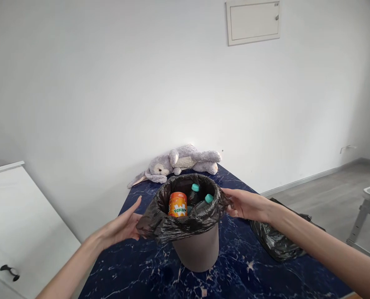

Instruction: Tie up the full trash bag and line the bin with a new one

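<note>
A grey-brown bin [199,249] stands on the dark blue marbled table, lined with a black trash bag [187,226] whose edge is folded out over the rim. Inside the bag are an orange Mirinda can [177,204] and two bottles with teal caps, one bottle cap [195,187] higher than the other cap [209,198]. My right hand [242,203] pinches the bag's edge at the right of the rim. On the left, my left hand [125,224] is open, its thumb raised apart and its fingers at the bag's loose left flap; the fingertips are partly hidden.
Behind the bin a grey plush bunny [185,160] lies on its side against the white wall. Another black plastic bag [278,241] lies at the table's right edge, under my right forearm. A white cabinet [25,224] stands left, and a grey-legged piece of furniture [359,218] right.
</note>
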